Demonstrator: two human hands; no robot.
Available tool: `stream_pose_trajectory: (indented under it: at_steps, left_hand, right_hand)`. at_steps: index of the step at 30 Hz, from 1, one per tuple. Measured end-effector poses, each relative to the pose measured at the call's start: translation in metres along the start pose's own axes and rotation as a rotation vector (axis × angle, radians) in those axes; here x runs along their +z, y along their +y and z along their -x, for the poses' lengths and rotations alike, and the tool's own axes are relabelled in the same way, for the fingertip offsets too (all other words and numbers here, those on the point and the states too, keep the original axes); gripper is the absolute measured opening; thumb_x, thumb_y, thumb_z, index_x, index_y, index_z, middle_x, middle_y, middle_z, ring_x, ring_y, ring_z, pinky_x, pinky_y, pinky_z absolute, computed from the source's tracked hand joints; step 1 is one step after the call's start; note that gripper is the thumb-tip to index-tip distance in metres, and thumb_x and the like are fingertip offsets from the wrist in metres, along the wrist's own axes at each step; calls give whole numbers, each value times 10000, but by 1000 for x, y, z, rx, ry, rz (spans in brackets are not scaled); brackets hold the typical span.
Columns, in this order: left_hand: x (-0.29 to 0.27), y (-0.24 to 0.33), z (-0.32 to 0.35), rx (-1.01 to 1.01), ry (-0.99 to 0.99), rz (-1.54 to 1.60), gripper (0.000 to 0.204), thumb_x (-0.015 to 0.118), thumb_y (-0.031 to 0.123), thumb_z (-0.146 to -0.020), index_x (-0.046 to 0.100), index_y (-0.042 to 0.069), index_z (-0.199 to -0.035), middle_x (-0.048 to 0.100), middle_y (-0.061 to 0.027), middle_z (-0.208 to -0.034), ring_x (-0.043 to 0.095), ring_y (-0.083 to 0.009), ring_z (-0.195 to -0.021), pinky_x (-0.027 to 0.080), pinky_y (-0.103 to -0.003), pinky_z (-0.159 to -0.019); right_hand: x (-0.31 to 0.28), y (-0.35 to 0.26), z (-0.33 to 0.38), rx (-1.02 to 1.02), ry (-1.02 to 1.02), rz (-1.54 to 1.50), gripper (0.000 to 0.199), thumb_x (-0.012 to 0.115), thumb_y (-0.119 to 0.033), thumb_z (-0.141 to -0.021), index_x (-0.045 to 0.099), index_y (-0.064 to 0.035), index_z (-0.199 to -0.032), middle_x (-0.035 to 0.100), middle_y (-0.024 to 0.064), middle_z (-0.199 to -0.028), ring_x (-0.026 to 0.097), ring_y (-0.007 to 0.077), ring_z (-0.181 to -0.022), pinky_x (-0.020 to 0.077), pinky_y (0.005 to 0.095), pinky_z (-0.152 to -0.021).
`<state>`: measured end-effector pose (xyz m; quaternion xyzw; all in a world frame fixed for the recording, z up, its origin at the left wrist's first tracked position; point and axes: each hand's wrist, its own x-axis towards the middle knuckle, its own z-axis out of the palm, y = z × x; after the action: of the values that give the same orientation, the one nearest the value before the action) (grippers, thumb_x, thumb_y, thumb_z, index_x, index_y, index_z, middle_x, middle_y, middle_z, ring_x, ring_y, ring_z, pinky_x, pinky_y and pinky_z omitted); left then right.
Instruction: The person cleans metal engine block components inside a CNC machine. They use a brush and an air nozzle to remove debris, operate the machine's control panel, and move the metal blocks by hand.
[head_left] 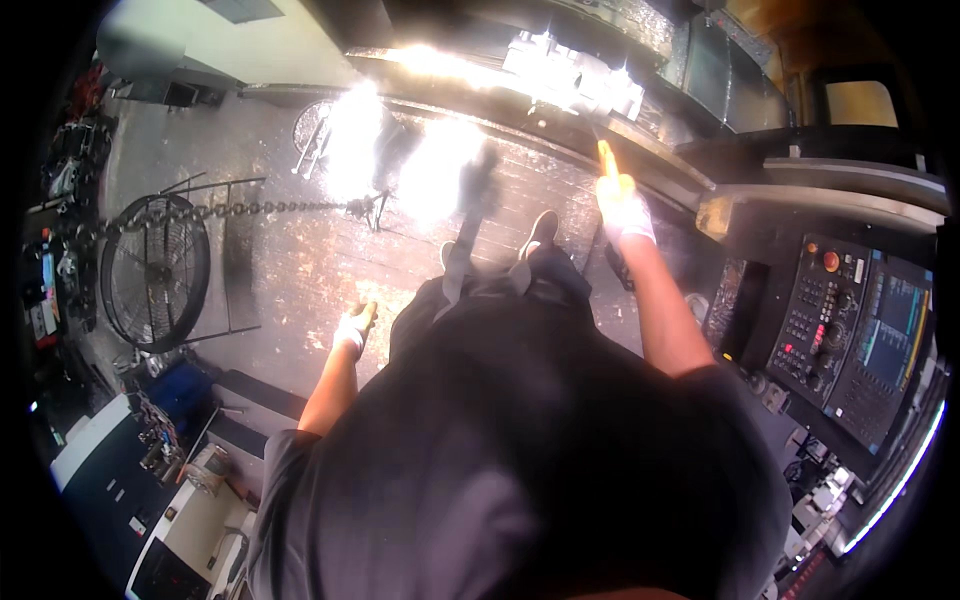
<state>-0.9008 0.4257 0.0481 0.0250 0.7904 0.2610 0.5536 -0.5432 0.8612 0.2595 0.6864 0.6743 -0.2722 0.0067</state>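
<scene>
My right hand (622,207), in a white glove with yellow fingertips, reaches forward to the edge of the open machine (655,150). Its fingers stretch out toward the bright metal part (570,75) inside, apart from it as far as I can see. Glare washes out that part's details. Lower on the left, my left hand (355,326) wears a matching glove and hangs beside my body over the floor. Its fingers look loosely spread, with nothing visible in them.
A large round fan (155,272) stands at the left. A hanging chain (240,209) with a dark hook end (370,208) crosses in front of it. On the right is a control panel (850,340) with buttons and a screen. Strong light patches glare off the floor (290,250).
</scene>
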Motion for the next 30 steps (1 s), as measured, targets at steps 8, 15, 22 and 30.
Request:
stream_pose_trajectory:
  at_steps: [8, 15, 22, 30]
  left_hand:
    - [-7, -49, -12, -171, 23, 177, 624, 647, 480, -908, 555, 23, -1323, 696, -140, -1126, 629, -248, -943, 456, -380, -806]
    - [5, -71, -30, -197, -82, 198, 616, 649, 461, -910, 536, 26, -1333, 702, -114, -1090, 621, -226, -912, 448, -370, -792]
    - [-4, -35, -26, -120, -15, 218, 628, 627, 461, -917, 517, 25, -1355, 695, -114, -1135, 619, -234, -962, 446, -362, -804]
    - [-2, -9, -4, -98, 1, 186, 555, 611, 463, -930, 569, 53, -1303, 693, -115, -1124, 626, -235, -1001, 449, -356, -813]
  right_hand:
    - [31, -10, -5, -32, -36, 142, 454, 451, -407, -961, 563, -6, -1142, 691, 200, -907, 683, 320, -880, 514, 421, -803]
    - [33, -24, 16, 38, -6, 221, 470, 482, -421, -946, 571, -21, -1176, 725, 176, -926, 699, 322, -921, 517, 409, -833]
    - [3, -50, 33, 109, -45, 206, 554, 445, -443, -934, 545, -2, -1254, 634, 303, -1167, 611, 413, -1131, 464, 452, -975]
    - [43, -61, -18, -43, -165, 164, 561, 419, -439, -951, 540, 25, -1242, 668, 261, -1103, 632, 393, -1077, 470, 460, -937]
